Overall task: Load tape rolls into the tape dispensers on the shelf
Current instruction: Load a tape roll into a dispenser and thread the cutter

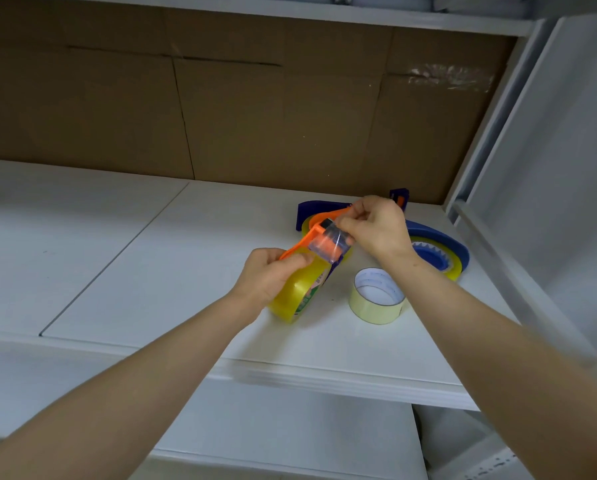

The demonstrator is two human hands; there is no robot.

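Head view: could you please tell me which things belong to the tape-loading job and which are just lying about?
Job: orange dispenser; yellow tape roll, gripped by left hand; tape end, pinched by right hand; pale loose roll; loaded blue dispenser.
Lying about: cardboard backing; tape scrap stuck on it.

No legible text anywhere

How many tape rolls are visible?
3: yellow roll in the held orange dispenser, pale roll loose on the shelf, third roll in the blue dispenser. Others may be hidden.
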